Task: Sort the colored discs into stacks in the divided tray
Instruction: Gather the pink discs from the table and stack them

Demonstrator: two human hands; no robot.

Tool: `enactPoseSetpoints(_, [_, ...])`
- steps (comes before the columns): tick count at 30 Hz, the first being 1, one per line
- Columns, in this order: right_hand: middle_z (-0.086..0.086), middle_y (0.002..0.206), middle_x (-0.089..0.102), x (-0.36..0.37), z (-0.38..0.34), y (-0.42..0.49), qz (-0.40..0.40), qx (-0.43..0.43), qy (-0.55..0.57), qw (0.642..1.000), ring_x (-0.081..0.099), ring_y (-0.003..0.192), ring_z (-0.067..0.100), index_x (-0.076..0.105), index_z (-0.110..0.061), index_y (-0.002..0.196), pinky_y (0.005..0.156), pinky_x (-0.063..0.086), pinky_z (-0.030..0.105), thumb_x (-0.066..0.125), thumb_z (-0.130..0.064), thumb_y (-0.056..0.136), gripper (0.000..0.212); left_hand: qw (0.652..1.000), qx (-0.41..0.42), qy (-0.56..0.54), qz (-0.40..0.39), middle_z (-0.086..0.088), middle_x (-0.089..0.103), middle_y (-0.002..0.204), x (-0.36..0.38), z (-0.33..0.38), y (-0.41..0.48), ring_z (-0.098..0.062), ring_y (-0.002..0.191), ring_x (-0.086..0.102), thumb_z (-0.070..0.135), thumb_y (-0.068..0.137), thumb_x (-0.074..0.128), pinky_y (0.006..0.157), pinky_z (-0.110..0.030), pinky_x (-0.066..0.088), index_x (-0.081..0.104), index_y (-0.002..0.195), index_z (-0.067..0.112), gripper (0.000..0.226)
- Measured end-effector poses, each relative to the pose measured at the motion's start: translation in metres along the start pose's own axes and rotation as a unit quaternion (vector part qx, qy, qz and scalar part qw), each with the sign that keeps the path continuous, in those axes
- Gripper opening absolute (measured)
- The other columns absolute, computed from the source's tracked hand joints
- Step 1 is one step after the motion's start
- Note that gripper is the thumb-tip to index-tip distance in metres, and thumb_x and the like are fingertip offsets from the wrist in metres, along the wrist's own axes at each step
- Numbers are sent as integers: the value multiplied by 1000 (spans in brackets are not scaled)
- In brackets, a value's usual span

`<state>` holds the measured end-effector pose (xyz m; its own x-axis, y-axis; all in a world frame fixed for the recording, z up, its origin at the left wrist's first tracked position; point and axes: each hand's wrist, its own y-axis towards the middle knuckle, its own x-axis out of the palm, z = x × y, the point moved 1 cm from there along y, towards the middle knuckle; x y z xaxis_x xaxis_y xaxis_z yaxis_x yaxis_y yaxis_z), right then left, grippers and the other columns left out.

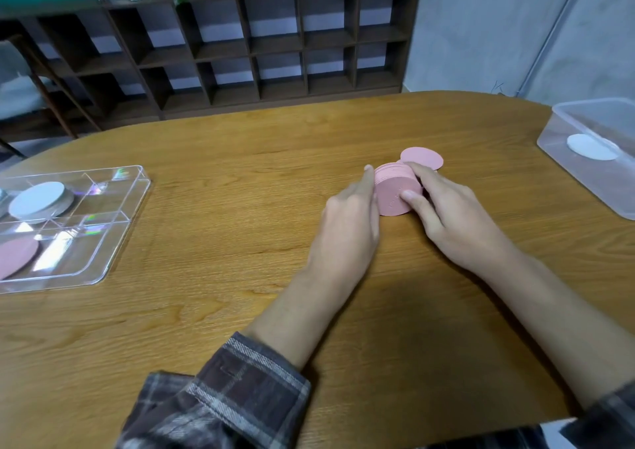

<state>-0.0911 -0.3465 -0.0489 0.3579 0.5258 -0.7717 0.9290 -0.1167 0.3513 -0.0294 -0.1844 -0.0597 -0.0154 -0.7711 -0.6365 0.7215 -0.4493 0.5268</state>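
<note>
Head view: left hand (347, 221) and right hand (446, 214) partly hide the pink stack (391, 190).

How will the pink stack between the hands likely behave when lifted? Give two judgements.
The pink stack is separate thin discs, so it would probably splay unless squeezed. It appears tilted between the left hand and right hand, so it might topple if released.
</note>
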Motion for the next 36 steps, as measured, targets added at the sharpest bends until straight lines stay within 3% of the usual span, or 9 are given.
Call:
enactPoseSetpoints(2, [-7, 114, 64, -3, -2, -2, 10, -11, 14, 1000, 58, 104, 10, 54, -14, 139, 86, 33, 2, 51, -23, 106, 34, 1000, 0, -3, 5, -20, 75, 111, -1, -2, 1, -34, 97, 71, 8, 104, 52, 86, -36, 50, 55, 145, -2, 42])
enactPoseSetpoints(4, [-11, 105, 64, -6, -4, -4, 10, -12, 25, 1000, 56, 89, 0, 55, -17, 137, 81, 34, 3, 53, -22, 105, 32, 1000, 3, -5, 6, -20, 76, 107, -2, -3, 1, -34, 93, 72, 8, 103, 55, 82, -33, 49, 59, 142, -1, 40])
enactPoseSetpoints(8, [-11, 94, 63, -14, 2, -8, 1, -2, 40, 999, 56, 81, -9, 56, -20, 135, 73, 37, 6, 56, -22, 104, 30, 999, 4, -36, 5, -16, 78, 113, -5, 0, 0, -30, 98, 74, 14, 103, 61, 88, -33, 51, 66, 136, 4, 35])
enactPoseSetpoints(12, [-13, 98, 66, -34, 18, -11, 30, 37, 55, 997, 57, 84, -4, 58, -26, 128, 71, 36, 5, 57, -25, 103, 25, 999, 12, -24, -23, -6, 74, 126, -3, 0, -1, -19, 115, 69, 22, 100, 64, 102, -29, 49, 67, 135, 11, 37])
enactPoseSetpoints(17, [-6, 103, 68, -56, 47, -16, 91, 121, 58, 987, 58, 95, 9, 60, -31, 126, 72, 35, 2, 58, -28, 102, 24, 997, 30, 15, -63, -2, 69, 122, 4, -6, 6, -21, 116, 64, 21, 98, 62, 101, -39, 51, 68, 131, 15, 34])
enactPoseSetpoints(21, [1, 104, 69, -60, 56, -17, 122, 153, 56, 979, 59, 96, 22, 59, -28, 127, 77, 37, 29, 57, -29, 102, 25, 995, 34, 38, -83, -3, 69, 124, 16, -10, 20, -24, 117, 64, 23, 98, 62, 101, -41, 51, 70, 127, 14, 32])
enactPoseSetpoints(28, [2, 96, 62, -56, 64, -12, 147, 176, 33, 973, 52, 88, 21, 59, -17, 131, 73, 28, 18, 56, -24, 103, 29, 993, 49, 34, -102, -5, 65, 139, 48, -3, 51, -24, 129, 60, 26, 96, 66, 109, -40, 48, 67, 134, 11, 41])
enactPoseSetpoints(33, [1, 90, 62, -51, 65, -7, 165, 179, 32, 969, 52, 81, 20, 61, -16, 128, 71, 29, 18, 56, -23, 102, 27, 986, 43, 29, -155, -8, 48, 160, 65, -2, 71, -21, 150, 41, 36, 98, 67, 122, -38, 36, 54, 149, 14, 58])
enactPoseSetpoints(36, [2, 92, 64, -49, 65, -6, 171, 178, 30, 968, 54, 82, 20, 61, -16, 127, 71, 31, 19, 56, -23, 102, 26, 981, 43, 30, -185, -7, 52, 156, 70, -4, 77, -24, 148, 45, 39, 97, 67, 119, -43, 40, 56, 147, 15, 56])
